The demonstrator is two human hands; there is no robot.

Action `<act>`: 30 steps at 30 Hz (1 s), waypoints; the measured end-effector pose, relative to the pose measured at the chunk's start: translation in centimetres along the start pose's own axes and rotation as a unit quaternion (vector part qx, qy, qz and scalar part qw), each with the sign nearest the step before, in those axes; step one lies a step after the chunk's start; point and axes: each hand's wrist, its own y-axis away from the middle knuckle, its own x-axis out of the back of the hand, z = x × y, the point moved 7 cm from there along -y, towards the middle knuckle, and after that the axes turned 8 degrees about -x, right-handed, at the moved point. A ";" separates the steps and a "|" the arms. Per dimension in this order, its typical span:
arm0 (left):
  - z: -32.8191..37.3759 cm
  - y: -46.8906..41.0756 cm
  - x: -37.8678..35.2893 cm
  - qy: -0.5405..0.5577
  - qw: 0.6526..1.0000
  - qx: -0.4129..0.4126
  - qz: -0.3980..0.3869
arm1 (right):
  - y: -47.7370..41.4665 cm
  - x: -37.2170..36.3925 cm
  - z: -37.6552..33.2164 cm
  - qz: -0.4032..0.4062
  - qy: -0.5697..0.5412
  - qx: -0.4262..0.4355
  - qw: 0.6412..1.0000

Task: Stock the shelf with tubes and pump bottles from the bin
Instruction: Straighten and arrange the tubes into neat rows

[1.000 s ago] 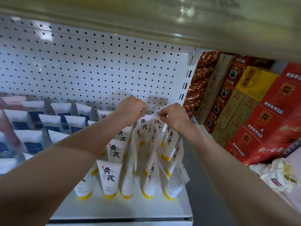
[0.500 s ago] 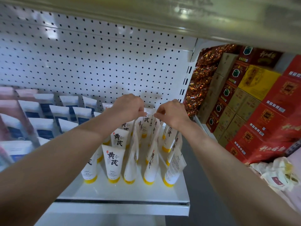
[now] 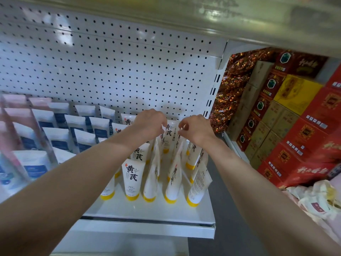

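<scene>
Fingers of the left hand are curled tight, pinching the top corner of the back tube. The right hand keeps a narrow thumb-and-forefinger pinch on the crimped top of the turned tube just beside it. Nearest, the shelf shows a bare front strip. Then the front row of tubes stands on yellow caps, long axis upright and leaning back. Further in, the back tube stands between the two hands, just below the fingertips, label forward; its neighbour shows only an edge. I judge the next move is a twist to face that one forward, and the right hand is the nearer. Behind is the pegboard.
</scene>
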 end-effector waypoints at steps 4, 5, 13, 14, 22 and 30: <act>-0.1 -0.1 -0.2 0.015 1.000 -0.007 0.003 | -0.2 -0.1 0.3 -0.007 -0.028 -0.010 1.000; -0.2 0.0 -0.2 0.021 1.000 -0.009 0.006 | -0.3 -0.1 0.4 -0.008 -0.033 -0.011 0.999; 0.0 0.1 -0.2 0.054 0.998 -0.022 0.015 | -0.4 -0.1 0.7 -0.009 -0.024 0.009 1.000; 0.0 0.1 -0.3 0.054 0.998 -0.023 0.016 | -0.4 0.0 0.6 -0.007 -0.025 0.012 1.000; 0.0 0.2 -0.4 0.067 0.997 -0.014 0.020 | -0.1 0.1 0.5 -0.001 -0.037 0.029 0.999; 0.6 0.7 0.0 0.054 0.998 -0.029 0.025 | 0.3 0.1 0.6 0.001 -0.055 0.036 0.998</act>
